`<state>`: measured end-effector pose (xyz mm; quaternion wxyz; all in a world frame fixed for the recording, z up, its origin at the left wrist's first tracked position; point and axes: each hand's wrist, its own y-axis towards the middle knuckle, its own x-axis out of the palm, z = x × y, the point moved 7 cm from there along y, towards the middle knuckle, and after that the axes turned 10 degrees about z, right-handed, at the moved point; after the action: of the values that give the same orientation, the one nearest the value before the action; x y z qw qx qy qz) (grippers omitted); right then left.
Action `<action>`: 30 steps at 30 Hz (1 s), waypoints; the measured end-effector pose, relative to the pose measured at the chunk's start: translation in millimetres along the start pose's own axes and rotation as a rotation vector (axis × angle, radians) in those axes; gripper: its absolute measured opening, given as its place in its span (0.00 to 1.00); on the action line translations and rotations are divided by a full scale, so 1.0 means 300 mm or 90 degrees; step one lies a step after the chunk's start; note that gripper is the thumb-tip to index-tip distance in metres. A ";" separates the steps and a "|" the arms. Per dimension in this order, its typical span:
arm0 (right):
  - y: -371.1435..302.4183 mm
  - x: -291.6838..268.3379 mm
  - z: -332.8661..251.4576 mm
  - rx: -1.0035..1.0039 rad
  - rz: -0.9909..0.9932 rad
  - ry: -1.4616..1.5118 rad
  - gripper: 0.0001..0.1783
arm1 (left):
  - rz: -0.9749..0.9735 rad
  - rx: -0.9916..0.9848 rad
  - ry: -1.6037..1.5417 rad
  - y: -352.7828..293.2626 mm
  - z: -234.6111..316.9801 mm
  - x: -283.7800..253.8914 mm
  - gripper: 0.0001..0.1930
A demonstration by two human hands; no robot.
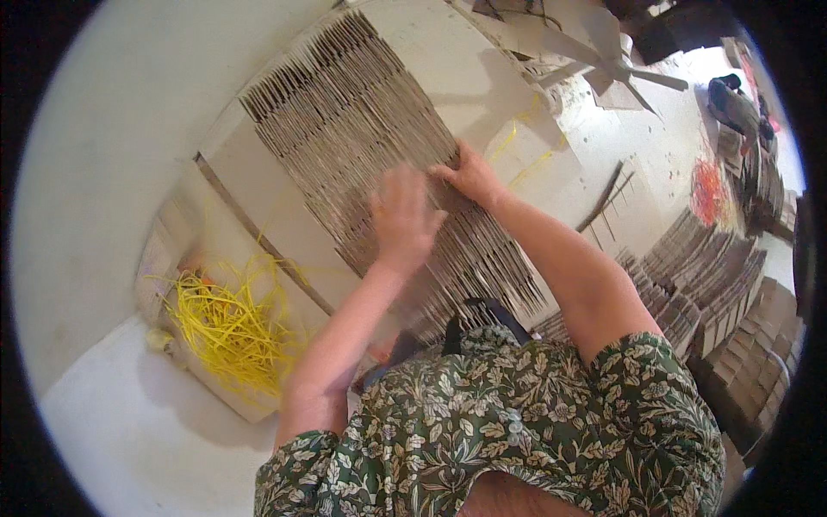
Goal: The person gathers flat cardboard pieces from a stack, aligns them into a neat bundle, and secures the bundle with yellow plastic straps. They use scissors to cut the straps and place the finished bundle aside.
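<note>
A long block of packed grey-brown cardboard strips [362, 129], their thin edges facing up in rows, lies on a pale tabletop [276, 185] in front of me. My left hand [405, 220] is over the middle of the block, its fingers stretched out and smeared by motion; whether it touches the strips I cannot tell. At the block's right side, my right hand [475, 179] rests with its thumb spread on the top edges. Its other fingers are partly hidden along the side. The near end of the block reaches close to my body.
Yellow strapping strips [233, 327] lie in a tangled heap at left. A dark bar [258, 233] runs along the table. Stacked cardboard pieces [706, 267] stand at right. A fan [616, 71] is at upper right; beyond it, a person [736, 108] bends near a red heap [709, 191].
</note>
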<state>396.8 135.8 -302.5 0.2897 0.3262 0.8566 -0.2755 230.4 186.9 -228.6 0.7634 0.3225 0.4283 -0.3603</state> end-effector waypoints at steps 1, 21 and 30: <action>-0.002 0.006 0.004 0.007 -0.015 -0.004 0.48 | -0.074 0.030 0.004 -0.012 0.040 0.051 0.39; 0.001 0.008 -0.015 -0.010 -0.013 0.083 0.40 | -0.151 0.257 -0.127 -0.146 0.212 0.108 0.33; -0.035 -0.009 -0.104 0.005 -0.040 0.059 0.35 | -0.050 -0.182 0.256 0.041 -0.259 -0.048 0.36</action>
<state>380.9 148.6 -276.5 0.2397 0.3124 0.8779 -0.2723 202.3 259.6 -246.6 0.6859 0.2597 0.6305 -0.2543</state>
